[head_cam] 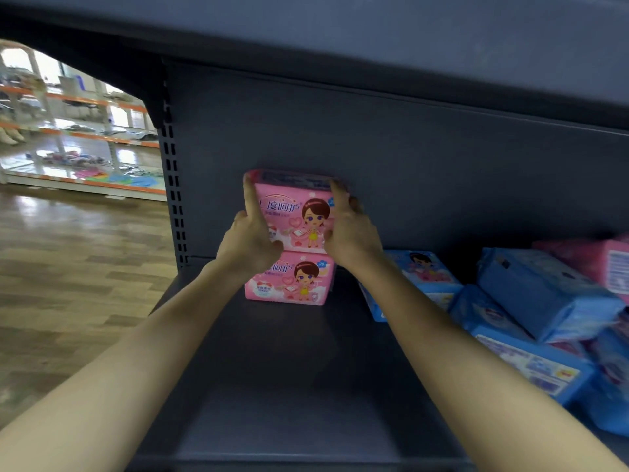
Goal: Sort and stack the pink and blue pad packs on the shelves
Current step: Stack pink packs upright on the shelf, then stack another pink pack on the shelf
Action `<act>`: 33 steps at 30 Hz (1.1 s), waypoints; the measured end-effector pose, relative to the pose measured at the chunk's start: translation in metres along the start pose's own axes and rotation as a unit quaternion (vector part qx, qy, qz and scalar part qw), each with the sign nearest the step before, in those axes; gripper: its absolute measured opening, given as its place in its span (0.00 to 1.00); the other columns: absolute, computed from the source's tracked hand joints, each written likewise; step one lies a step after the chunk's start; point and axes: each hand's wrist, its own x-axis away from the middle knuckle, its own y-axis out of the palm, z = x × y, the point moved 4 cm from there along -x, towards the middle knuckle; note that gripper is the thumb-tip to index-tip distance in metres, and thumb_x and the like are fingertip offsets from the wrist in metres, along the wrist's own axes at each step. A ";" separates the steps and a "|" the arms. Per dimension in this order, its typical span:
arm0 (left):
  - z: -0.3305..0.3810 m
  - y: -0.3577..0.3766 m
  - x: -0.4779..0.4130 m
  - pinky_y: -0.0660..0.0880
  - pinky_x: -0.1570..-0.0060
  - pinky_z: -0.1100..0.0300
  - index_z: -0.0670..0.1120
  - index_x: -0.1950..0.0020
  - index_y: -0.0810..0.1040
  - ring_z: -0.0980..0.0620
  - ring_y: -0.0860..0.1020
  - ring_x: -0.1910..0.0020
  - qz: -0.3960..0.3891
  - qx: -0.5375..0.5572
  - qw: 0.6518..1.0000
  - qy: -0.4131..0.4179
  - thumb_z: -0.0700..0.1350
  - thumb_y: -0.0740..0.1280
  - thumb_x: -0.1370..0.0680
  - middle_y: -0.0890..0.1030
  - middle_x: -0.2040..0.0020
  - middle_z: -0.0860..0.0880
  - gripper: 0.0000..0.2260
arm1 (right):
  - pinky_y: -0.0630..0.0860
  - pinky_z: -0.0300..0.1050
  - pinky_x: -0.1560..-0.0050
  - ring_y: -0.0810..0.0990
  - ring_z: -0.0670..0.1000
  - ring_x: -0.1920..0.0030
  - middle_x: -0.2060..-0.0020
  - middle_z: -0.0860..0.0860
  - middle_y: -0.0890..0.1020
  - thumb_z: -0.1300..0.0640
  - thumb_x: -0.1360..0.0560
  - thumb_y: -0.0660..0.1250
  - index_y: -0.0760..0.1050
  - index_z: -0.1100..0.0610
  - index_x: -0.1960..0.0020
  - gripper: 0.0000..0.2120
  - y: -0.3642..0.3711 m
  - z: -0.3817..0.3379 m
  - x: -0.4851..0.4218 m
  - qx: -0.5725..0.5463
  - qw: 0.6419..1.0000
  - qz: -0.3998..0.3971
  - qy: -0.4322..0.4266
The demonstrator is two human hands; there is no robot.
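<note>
Closest in, two bare forearms reaching forward from the bottom corners over a dark grey metal shelf board (272,386), matt, with nothing lying down its middle. Left of the board, wood-plank flooring (68,267) with pale window glare.

Further in on the right, a loose heap of blue pad packs (544,301), tilted and leaning on one another, crowding the right part of the board just beside the right forearm. Behind the right wrist, one flat blue pack (425,270), partly hidden by that arm. At the far right edge, a stray pink pack (612,264) behind the heap, cut off by the frame.

Deeper, left of centre, the lower pink pack (289,281) standing upright on the board, printed face forward. Directly on top, the upper pink pack (296,212), face forward too, edges roughly in line. Left hand (250,240) clasping its left edge, fingers running up the side to the top corner, thumb against the front. Right hand (350,233) gripping the right edge, fingers curled round it, forefinger raised to the top corner. Part of both packs' print covered by the hands and wrists.

Behind, a plain grey back panel (408,165); cannot tell whether the stack touches it. At its left, a slotted upright (172,185). Overhead, the dark underside of the upper shelf (340,28). Beyond the upright, white-and-orange racks (85,131), goods too blurred to name.
</note>
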 end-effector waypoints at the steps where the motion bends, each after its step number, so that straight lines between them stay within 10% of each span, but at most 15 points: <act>1: 0.002 -0.001 0.002 0.72 0.49 0.50 0.51 0.27 0.29 0.38 0.72 0.42 0.004 -0.009 1.000 0.000 0.40 0.67 0.26 0.66 0.34 0.37 0.47 | 0.72 0.53 0.45 0.68 0.60 0.36 0.32 0.58 0.62 0.64 0.26 0.64 0.44 0.47 0.24 0.40 -0.001 -0.001 0.002 0.011 1.000 -0.002 0.002; 7: 0.040 -0.006 0.022 0.59 0.33 0.42 0.48 0.24 0.43 0.38 0.45 0.26 0.032 -0.194 0.976 0.093 0.48 0.68 0.26 0.44 0.25 0.38 0.41 | 0.69 0.58 0.37 0.60 0.61 0.31 0.29 0.56 0.57 0.59 0.26 0.66 0.45 0.48 0.24 0.39 -0.014 0.004 0.024 0.059 0.998 0.007 -0.006; 33: 0.201 0.128 0.103 0.60 0.33 0.46 0.49 0.24 0.50 0.42 0.50 0.26 -0.145 -0.208 0.895 0.368 0.51 0.64 0.23 0.52 0.26 0.44 0.32 | 0.58 0.60 0.32 0.51 0.60 0.27 0.27 0.55 0.55 0.49 0.24 0.61 0.49 0.49 0.24 0.33 -0.127 0.134 0.155 0.240 0.943 0.037 0.227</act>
